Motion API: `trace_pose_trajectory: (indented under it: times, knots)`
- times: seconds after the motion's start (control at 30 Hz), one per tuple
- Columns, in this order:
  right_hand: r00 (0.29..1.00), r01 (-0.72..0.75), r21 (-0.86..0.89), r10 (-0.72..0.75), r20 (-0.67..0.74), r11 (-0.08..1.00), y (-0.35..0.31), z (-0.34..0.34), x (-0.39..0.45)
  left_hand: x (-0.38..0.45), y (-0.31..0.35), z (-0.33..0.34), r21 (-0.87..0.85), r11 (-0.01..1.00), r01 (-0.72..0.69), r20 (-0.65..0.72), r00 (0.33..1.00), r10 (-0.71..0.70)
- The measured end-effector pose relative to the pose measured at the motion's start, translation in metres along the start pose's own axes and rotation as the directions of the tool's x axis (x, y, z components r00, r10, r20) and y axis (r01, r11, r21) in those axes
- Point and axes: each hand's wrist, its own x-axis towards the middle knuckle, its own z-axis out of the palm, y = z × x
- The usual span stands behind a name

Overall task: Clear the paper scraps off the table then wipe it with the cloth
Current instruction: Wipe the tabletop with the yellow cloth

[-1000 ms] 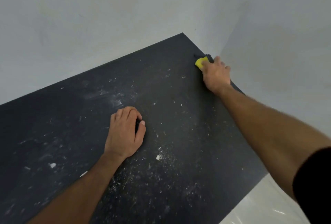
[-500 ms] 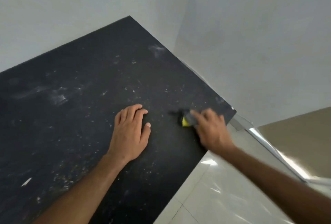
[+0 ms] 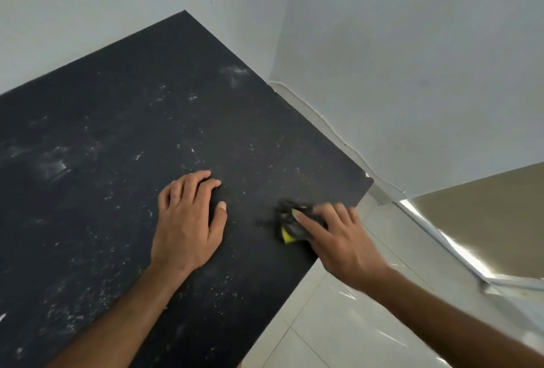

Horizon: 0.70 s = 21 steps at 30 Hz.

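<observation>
The black table (image 3: 117,120) is dusted with fine white paper specks and smears, thickest near its front edge. A dark grey and yellow cloth (image 3: 290,228) lies crumpled on the table near the right edge. My right hand (image 3: 338,238) presses down on it with fingers stretched over the top; the hand and cloth are blurred by motion. My left hand (image 3: 188,220) rests palm down on the table left of the cloth, fingers loosely bent, holding nothing. A white scrap (image 3: 1,317) shows at the far left edge.
Pale walls meet in a corner behind the table. A white cable (image 3: 332,129) runs along the right wall's base. Glossy white floor tiles (image 3: 338,323) lie beyond the table's right edge, and a metal strip (image 3: 459,253) crosses the floor at right.
My right hand has dragged the cloth from the far corner along the right edge toward me and then a little leftward. My left hand has stayed planted on the table.
</observation>
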Motion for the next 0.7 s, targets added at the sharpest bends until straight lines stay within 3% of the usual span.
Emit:
trace_pose_trajectory:
  times: [0.13, 0.3, 0.37, 0.43, 0.5, 0.57, 0.63, 0.7]
  knots:
    - [0.970, -0.215, -0.029, 0.210, -0.120, 0.976, 0.071, 0.016, 0.015, 0.001, 0.001, 0.001, 0.008, 1.000, -0.005, -0.008, 1.000, 0.005]
    - [0.910, -0.408, 0.056, 0.411, -0.057, 0.911, 0.108, -0.001, 0.104, 0.001, -0.001, 0.000, -0.100, 0.995, -0.010, -0.053, 0.999, 0.005]
    - [0.937, -0.312, 0.113, 0.325, -0.125, 0.943, 0.068, -0.001, 0.125, -0.001, -0.004, -0.003, -0.273, 0.962, 0.013, -0.114, 0.992, -0.046]
    - [0.981, -0.105, 0.204, 0.135, -0.140, 0.973, -0.010, 0.009, 0.136, -0.008, -0.013, -0.011, -0.402, 0.915, 0.034, -0.189, 0.975, -0.120]
    - [0.987, 0.157, 0.269, -0.147, -0.058, 0.950, -0.100, 0.024, 0.132, -0.019, -0.034, -0.025, -0.453, 0.890, 0.060, -0.228, 0.957, -0.181]
    - [0.946, 0.308, 0.279, -0.324, 0.013, 0.910, -0.152, 0.039, 0.134, -0.031, -0.067, -0.044, -0.407, 0.910, 0.078, -0.247, 0.950, -0.192]
    - [0.963, 0.268, 0.260, -0.268, -0.036, 0.928, -0.153, 0.052, 0.166, -0.040, -0.113, -0.061, -0.275, 0.954, 0.120, -0.239, 0.953, -0.188]
    - [0.994, 0.062, 0.188, -0.043, -0.101, 0.980, -0.127, 0.059, 0.211, -0.050, -0.160, -0.077, -0.149, 0.965, 0.215, -0.190, 0.952, -0.242]
